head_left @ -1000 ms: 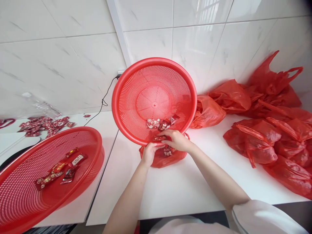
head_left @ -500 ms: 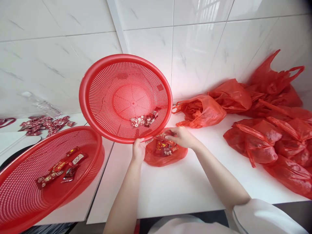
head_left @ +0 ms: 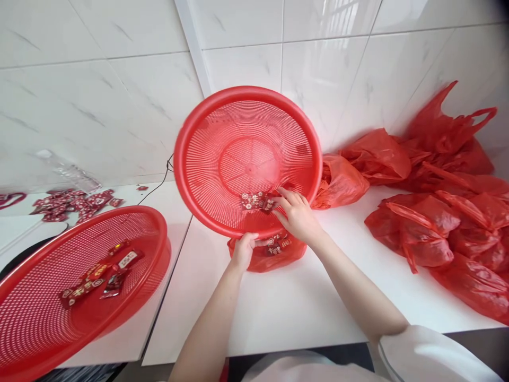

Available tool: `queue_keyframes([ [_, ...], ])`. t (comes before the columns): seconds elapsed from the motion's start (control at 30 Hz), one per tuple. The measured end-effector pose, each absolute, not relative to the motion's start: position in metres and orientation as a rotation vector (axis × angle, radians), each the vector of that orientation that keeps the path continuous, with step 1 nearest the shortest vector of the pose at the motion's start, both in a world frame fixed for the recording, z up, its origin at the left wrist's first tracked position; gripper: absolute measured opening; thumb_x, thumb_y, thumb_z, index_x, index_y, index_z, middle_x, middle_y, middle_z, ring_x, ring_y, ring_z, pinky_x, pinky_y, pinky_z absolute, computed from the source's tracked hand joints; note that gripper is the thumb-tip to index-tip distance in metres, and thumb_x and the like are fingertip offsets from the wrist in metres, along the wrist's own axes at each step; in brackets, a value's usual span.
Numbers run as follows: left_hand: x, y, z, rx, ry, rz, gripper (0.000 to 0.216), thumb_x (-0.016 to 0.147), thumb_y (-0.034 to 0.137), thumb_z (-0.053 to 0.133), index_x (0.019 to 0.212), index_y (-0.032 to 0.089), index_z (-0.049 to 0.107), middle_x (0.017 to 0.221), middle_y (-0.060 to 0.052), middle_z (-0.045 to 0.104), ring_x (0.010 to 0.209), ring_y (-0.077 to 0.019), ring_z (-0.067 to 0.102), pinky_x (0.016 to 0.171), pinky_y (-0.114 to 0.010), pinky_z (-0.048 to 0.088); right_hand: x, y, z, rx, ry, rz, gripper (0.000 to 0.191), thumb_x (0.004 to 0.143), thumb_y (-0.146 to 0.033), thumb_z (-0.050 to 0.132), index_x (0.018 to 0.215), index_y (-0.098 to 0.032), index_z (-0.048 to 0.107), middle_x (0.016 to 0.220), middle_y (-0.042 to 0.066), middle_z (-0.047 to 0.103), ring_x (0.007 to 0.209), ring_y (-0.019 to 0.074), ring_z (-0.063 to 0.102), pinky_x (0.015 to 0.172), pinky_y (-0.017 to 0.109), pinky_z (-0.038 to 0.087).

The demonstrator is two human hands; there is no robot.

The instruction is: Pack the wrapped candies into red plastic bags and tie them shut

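Note:
My left hand (head_left: 244,251) grips the lower rim of a round red plastic basket (head_left: 250,124), which is tilted so its inside faces me. A few red wrapped packets (head_left: 251,200) lie low on the basket's inner wall. My right hand (head_left: 296,212) reaches over the rim to these packets, fingers spread and touching or very close to them. Below the rim, a red plastic bag (head_left: 274,262) sits on the white table, partly hidden by the basket. Printed packets (head_left: 278,244) show in its mouth.
Another red basket (head_left: 159,233) with several packets stands on the left. Behind it are a pile of small red packets (head_left: 59,206) and a clear plastic bottle (head_left: 73,172). Filled red bags (head_left: 425,225) crowd the right side. A tiled wall (head_left: 242,63) runs along the back.
The held basket has moved right, over part of the bag, together with my left hand. My right hand has left the bag's mouth and moved up into the basket.

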State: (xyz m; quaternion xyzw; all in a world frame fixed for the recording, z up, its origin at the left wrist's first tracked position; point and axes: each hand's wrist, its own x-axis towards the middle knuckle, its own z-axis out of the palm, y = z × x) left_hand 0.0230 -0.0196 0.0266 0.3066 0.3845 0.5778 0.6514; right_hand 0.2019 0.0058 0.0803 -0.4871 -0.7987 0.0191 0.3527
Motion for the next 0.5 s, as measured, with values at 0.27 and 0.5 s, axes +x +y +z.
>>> queue_keyframes([
  [0.27, 0.036, -0.029, 0.018, 0.721, 0.845, 1.118, 0.035, 0.062, 0.020, 0.068, 0.097, 0.016, 0.068, 0.092, -0.007, 0.073, 0.090, -0.0310, 0.070, 0.073, -0.042, 0.060, 0.197, 0.007, 0.055, -1.550, -2.245, 0.103, 0.050, 0.087, -0.043, 0.060, 0.129, -0.015, 0.054, 0.122, 0.022, 0.060, 0.125, 0.0391, 0.045, 0.104, 0.066, 0.025],
  [0.5, 0.032, -0.024, 0.027, 0.677, 0.863, 1.216, 0.035, 0.059, 0.022, 0.067, 0.094, 0.019, 0.068, 0.093, -0.005, 0.073, 0.094, -0.0310, 0.069, 0.069, -0.041, 0.060, 0.198, 0.004, 0.076, -1.054, -2.165, 0.516, 0.028, 0.088, -0.018, 0.057, 0.115, -0.024, 0.061, 0.110, 0.007, 0.062, 0.102, 0.0199, 0.060, 0.099, 0.045, 0.044],
])
